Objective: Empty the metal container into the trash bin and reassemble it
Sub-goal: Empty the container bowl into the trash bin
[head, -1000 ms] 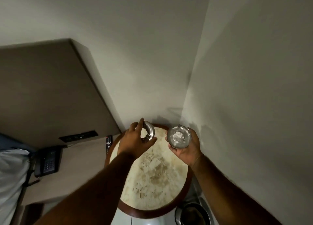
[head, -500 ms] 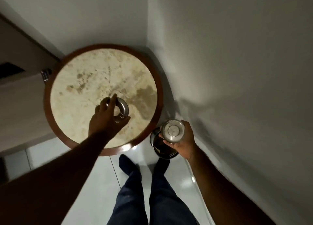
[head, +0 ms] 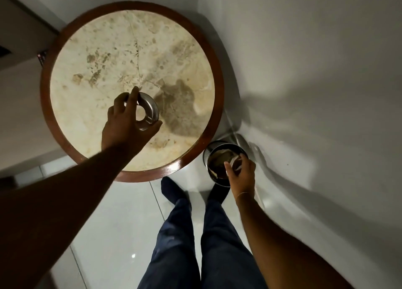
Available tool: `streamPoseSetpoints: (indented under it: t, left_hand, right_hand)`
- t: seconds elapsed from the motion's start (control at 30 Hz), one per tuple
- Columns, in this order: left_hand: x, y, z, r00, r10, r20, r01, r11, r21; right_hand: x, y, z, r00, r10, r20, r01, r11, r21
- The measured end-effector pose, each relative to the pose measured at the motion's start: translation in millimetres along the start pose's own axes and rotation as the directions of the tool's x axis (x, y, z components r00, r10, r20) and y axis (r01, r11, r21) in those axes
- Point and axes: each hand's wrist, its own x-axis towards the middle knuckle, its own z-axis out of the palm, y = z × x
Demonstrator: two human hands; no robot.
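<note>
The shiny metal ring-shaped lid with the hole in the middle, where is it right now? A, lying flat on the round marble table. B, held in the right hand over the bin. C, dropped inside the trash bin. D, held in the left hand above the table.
D: the left hand grips the metal ring-shaped lid above the round marble table, while the right hand is over the trash bin.

A room corner: round marble-topped table (head: 104,49), tiled floor (head: 121,212), small trash bin (head: 205,156)
</note>
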Motion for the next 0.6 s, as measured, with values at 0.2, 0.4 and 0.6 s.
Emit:
streamPoseSetpoints:
  t: [0.2,0.4,0.6]
  left_hand:
    - [-9.0,-11.5,13.4,1.0,-0.007,0.018,0.007,1.0,-0.002]
    - [-14.1,-22.7,23.0,0.999,0.013,0.038,-0.013,1.0,0.019]
    - [-11.2,-27.5,24.3,1.0,-0.004,0.023,0.004,1.0,0.005]
  right_hand:
    - [0.9,8.9,15.5,0.997,-0.033,-0.072,0.032,0.999,-0.016]
    - [-0.3,13.3,19.2,0.991,-0.062,-0.114,0.065,0.998,0.018]
    - [-3.6,11.8,23.2,0.987,-0.107,-0.121,0.114,0.992,0.049]
